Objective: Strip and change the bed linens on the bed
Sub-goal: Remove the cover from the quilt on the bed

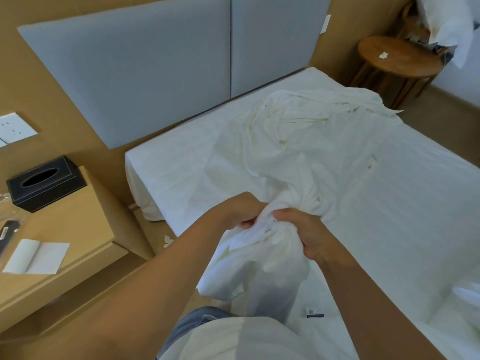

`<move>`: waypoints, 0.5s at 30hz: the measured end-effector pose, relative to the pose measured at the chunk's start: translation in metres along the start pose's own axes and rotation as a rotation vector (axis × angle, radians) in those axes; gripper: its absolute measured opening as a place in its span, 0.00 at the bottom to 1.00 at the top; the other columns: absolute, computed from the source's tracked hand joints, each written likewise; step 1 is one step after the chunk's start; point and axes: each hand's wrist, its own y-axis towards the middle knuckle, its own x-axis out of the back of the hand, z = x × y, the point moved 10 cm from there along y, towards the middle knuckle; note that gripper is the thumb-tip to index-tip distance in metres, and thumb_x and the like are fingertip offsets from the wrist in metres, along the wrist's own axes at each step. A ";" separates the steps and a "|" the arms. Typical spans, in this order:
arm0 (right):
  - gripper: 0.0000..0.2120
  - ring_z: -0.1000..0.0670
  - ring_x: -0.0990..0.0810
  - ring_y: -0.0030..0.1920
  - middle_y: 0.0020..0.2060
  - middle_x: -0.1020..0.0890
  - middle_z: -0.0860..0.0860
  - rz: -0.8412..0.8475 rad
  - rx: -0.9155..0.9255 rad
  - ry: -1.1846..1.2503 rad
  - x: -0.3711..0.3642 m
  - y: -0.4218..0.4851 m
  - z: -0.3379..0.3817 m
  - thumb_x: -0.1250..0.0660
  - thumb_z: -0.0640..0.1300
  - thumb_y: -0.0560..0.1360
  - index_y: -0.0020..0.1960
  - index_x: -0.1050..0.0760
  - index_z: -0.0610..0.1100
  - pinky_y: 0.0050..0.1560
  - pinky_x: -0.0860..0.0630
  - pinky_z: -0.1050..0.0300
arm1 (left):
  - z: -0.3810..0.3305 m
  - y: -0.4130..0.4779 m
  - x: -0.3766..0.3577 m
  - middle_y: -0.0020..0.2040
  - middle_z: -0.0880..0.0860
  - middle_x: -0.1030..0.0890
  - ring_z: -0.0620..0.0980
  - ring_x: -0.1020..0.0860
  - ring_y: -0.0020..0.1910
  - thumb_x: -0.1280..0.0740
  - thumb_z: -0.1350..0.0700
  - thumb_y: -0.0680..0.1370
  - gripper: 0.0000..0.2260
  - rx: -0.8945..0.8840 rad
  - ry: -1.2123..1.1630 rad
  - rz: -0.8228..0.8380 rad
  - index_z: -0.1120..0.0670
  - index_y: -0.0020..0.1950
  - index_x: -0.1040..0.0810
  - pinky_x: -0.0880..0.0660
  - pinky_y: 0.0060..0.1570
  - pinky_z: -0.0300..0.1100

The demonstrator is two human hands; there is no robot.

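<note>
Head view: both bare forearms reach forward over the near edge of the bed. The left hand (242,213) and the right hand (305,233) sit close together, each with fingers curled tight into the same gathered bunch of the crumpled white bed sheet (298,141). From that bunch the sheet runs away across the bed in a loose, wrinkled heap towards the far right corner, and a fold of it hangs down below the hands. It lies on the white mattress (420,193), which shows bare on both sides of the heap; a small printed label (315,313) sits near its front edge. Behind the bed stands the grey padded headboard (155,81). To the left is a light wooden bedside cabinet (78,224) carrying a black leather tissue box (44,183) and an open white paper leaflet (36,255), with a white wall socket (13,128) above. Beyond the far corner stands a round dark wooden side table (397,58), beside more white linen (441,22).
</note>
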 end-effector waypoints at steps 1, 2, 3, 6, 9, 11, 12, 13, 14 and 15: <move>0.23 0.45 0.18 0.51 0.49 0.16 0.42 -0.008 -0.004 -0.017 -0.002 0.001 -0.002 0.30 0.46 0.61 0.54 0.22 0.37 0.48 0.22 0.55 | -0.003 0.002 0.003 0.29 0.54 0.32 0.50 0.35 0.28 0.37 0.58 0.72 0.10 -0.020 -0.025 -0.023 0.56 0.31 0.34 0.37 0.32 0.39; 0.23 0.45 0.18 0.52 0.50 0.16 0.43 -0.010 -0.002 -0.031 -0.004 0.002 -0.004 0.29 0.45 0.62 0.55 0.22 0.37 0.49 0.22 0.54 | -0.009 0.003 0.010 0.26 0.52 0.33 0.48 0.36 0.25 0.38 0.63 0.72 0.12 -0.055 -0.103 -0.065 0.55 0.30 0.34 0.38 0.29 0.38; 0.19 0.46 0.17 0.51 0.48 0.16 0.44 -0.006 0.004 -0.048 -0.005 0.003 -0.006 0.29 0.42 0.65 0.54 0.21 0.39 0.47 0.21 0.54 | -0.013 0.004 0.019 0.25 0.51 0.33 0.46 0.36 0.24 0.38 0.66 0.73 0.13 -0.083 -0.241 -0.113 0.55 0.30 0.33 0.38 0.26 0.36; 0.04 0.51 0.16 0.42 0.40 0.15 0.50 0.004 -0.009 -0.075 -0.010 0.003 -0.019 0.30 0.40 0.71 0.44 0.18 0.46 0.37 0.21 0.60 | -0.040 -0.005 0.049 0.28 0.50 0.29 0.42 0.31 0.21 0.35 0.62 0.76 0.10 -0.180 -0.474 -0.196 0.56 0.35 0.27 0.32 0.23 0.32; 0.05 0.53 0.16 0.39 0.37 0.15 0.51 -0.013 -0.008 -0.047 -0.011 0.001 -0.025 0.27 0.42 0.67 0.43 0.18 0.46 0.34 0.22 0.61 | -0.064 -0.013 0.051 0.32 0.48 0.23 0.42 0.25 0.27 0.35 0.48 0.78 0.12 -0.184 -0.143 -0.148 0.55 0.40 0.22 0.28 0.27 0.34; 0.14 0.49 0.16 0.43 0.41 0.15 0.48 0.002 -0.005 -0.024 -0.012 0.002 -0.022 0.25 0.43 0.60 0.45 0.18 0.44 0.40 0.21 0.57 | -0.054 -0.012 0.035 0.40 0.51 0.21 0.47 0.22 0.36 0.38 0.40 0.77 0.18 -0.074 0.058 -0.062 0.55 0.45 0.23 0.26 0.34 0.38; 0.16 0.49 0.16 0.43 0.42 0.15 0.47 0.007 0.001 -0.020 -0.012 0.002 -0.018 0.24 0.41 0.58 0.46 0.18 0.44 0.41 0.22 0.56 | -0.043 -0.010 0.027 0.44 0.52 0.21 0.49 0.22 0.41 0.40 0.37 0.77 0.20 -0.010 0.100 -0.029 0.55 0.48 0.24 0.25 0.40 0.41; 0.16 0.49 0.16 0.43 0.41 0.15 0.47 0.018 0.010 -0.011 -0.011 0.003 -0.015 0.25 0.39 0.58 0.46 0.18 0.44 0.41 0.22 0.56 | -0.033 -0.009 0.020 0.48 0.52 0.22 0.52 0.23 0.45 0.41 0.36 0.77 0.21 0.046 0.104 -0.009 0.54 0.52 0.25 0.25 0.44 0.43; 0.15 0.49 0.16 0.42 0.41 0.15 0.47 0.022 0.012 0.002 -0.010 0.003 -0.013 0.28 0.40 0.59 0.46 0.18 0.44 0.40 0.21 0.56 | -0.024 -0.008 0.014 0.50 0.52 0.24 0.53 0.25 0.48 0.42 0.36 0.77 0.21 0.090 0.096 0.005 0.52 0.56 0.27 0.26 0.46 0.44; 0.15 0.48 0.16 0.42 0.41 0.15 0.47 0.029 0.011 0.008 -0.008 0.003 -0.013 0.29 0.41 0.59 0.46 0.19 0.44 0.40 0.21 0.56 | -0.017 -0.006 0.011 0.51 0.52 0.24 0.53 0.25 0.48 0.43 0.37 0.78 0.20 0.118 0.084 0.014 0.51 0.58 0.27 0.26 0.46 0.44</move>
